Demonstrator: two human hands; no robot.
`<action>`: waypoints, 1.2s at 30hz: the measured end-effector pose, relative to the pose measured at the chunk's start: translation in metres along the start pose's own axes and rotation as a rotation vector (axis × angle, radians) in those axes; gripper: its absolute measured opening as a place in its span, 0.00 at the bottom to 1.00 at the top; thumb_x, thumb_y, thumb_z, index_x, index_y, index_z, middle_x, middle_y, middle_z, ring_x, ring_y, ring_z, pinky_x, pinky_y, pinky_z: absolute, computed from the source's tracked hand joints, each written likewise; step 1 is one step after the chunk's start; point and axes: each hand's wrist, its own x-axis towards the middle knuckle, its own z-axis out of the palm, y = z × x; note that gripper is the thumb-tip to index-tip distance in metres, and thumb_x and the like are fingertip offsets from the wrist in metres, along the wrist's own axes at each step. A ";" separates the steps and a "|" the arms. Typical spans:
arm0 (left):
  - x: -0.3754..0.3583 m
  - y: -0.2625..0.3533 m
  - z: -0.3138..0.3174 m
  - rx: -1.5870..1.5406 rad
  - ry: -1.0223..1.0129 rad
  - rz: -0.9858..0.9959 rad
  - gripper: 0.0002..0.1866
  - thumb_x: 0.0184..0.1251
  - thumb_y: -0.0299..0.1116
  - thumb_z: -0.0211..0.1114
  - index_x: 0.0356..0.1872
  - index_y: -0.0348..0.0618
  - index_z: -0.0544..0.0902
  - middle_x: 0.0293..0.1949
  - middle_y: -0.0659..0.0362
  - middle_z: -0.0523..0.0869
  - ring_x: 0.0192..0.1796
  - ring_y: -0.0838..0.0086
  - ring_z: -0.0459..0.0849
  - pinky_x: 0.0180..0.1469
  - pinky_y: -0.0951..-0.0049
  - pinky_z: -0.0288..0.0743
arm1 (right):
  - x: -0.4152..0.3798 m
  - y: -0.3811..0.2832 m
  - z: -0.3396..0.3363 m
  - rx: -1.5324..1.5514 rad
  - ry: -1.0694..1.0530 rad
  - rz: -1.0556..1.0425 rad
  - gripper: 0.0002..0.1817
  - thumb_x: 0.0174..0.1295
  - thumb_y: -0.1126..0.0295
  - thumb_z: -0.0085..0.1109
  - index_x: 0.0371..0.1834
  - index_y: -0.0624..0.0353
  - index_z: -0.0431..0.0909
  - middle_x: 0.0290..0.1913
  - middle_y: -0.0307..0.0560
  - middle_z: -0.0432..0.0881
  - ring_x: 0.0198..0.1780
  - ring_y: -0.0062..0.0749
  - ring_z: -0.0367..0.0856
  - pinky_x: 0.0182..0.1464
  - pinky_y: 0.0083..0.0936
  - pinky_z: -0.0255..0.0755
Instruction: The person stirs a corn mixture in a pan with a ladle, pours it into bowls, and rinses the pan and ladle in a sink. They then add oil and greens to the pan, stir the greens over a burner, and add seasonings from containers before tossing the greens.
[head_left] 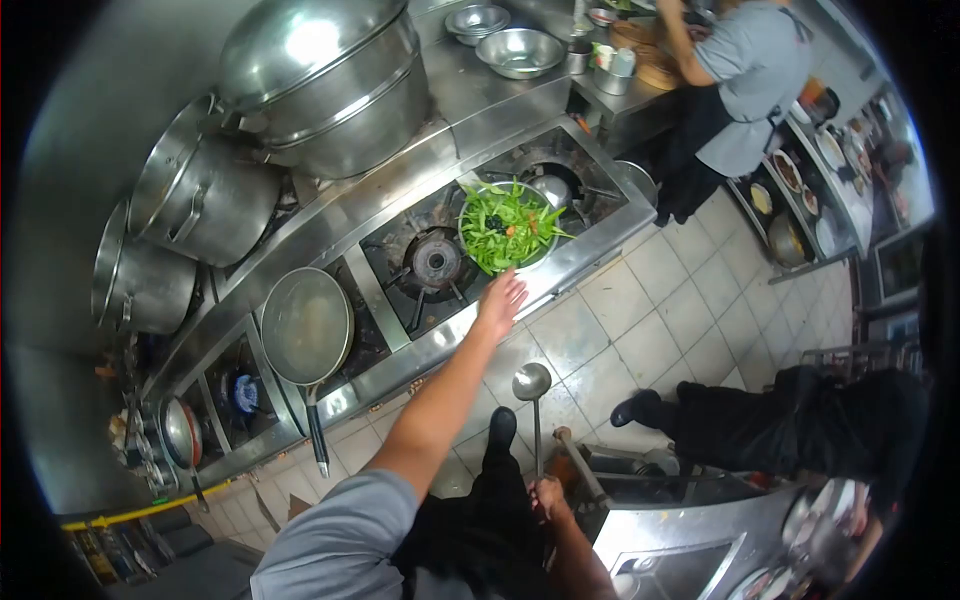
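Note:
My left hand (502, 300) reaches out over the stove's front edge, fingers stretched and apart, right by the near rim of a metal bowl. Long green leaves (505, 225) heap up in that bowl, with a few orange pieces and something dark on top. The bowl stands on the stove between two burners. Low on my right side, my right hand (547, 495) is wrapped round the handle of a long metal ladle (532, 381). The ladle's round head points away from me, above the tiled floor in this view.
A bare burner (437, 260) lies left of the bowl. Further left are a wide pan (308, 325) and a lit blue flame (246, 392). Large steel pots (205, 195) line the back. One co-worker (750, 70) stands at the upper right, another (790, 425) at the right.

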 end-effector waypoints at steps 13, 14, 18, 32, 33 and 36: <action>-0.042 0.025 -0.016 -0.304 0.157 0.182 0.10 0.55 0.20 0.59 0.39 0.41 0.79 0.35 0.58 0.81 0.31 0.73 0.80 0.25 0.70 0.70 | -0.037 0.019 -0.009 0.013 0.117 -0.114 0.02 0.53 0.73 0.50 0.25 0.55 0.70 0.16 0.37 0.65 0.12 0.24 0.62 0.11 0.23 0.59; -0.097 0.058 -0.016 -0.264 0.131 0.119 0.12 0.57 0.19 0.58 0.42 0.44 0.78 0.36 0.60 0.80 0.37 0.72 0.79 0.34 0.67 0.75 | -0.042 0.018 -0.009 -0.007 0.124 -0.111 0.03 0.53 0.72 0.50 0.24 0.54 0.69 0.16 0.37 0.64 0.12 0.24 0.61 0.11 0.24 0.59; -0.176 0.110 -0.110 -0.336 0.016 0.183 0.11 0.60 0.21 0.60 0.42 0.48 0.79 0.35 0.63 0.78 0.37 0.73 0.76 0.41 0.67 0.74 | -0.064 0.013 0.013 0.081 0.146 -0.068 0.03 0.55 0.73 0.47 0.25 0.56 0.67 0.14 0.39 0.63 0.10 0.29 0.61 0.12 0.28 0.60; -0.656 0.342 -0.529 -0.150 0.453 0.727 0.11 0.59 0.29 0.69 0.42 0.51 0.80 0.39 0.66 0.81 0.40 0.77 0.80 0.44 0.73 0.73 | -0.141 0.046 0.097 -1.537 -0.255 -0.815 0.13 0.62 0.64 0.61 0.39 0.65 0.83 0.28 0.48 0.84 0.28 0.32 0.82 0.32 0.32 0.73; -0.684 0.339 -0.560 -0.155 0.486 0.752 0.10 0.60 0.30 0.68 0.42 0.51 0.80 0.39 0.66 0.81 0.41 0.76 0.80 0.45 0.72 0.74 | -0.170 0.037 0.149 -1.259 -0.355 -0.563 0.14 0.62 0.64 0.65 0.40 0.66 0.83 0.28 0.49 0.84 0.30 0.33 0.82 0.34 0.33 0.73; -0.753 0.300 -0.665 -0.306 0.507 0.907 0.08 0.64 0.29 0.65 0.43 0.50 0.79 0.43 0.64 0.81 0.44 0.76 0.79 0.45 0.70 0.75 | -0.236 0.000 0.276 -1.708 -0.473 -0.525 0.18 0.58 0.72 0.66 0.52 0.62 0.77 0.27 0.45 0.82 0.21 0.30 0.77 0.20 0.30 0.68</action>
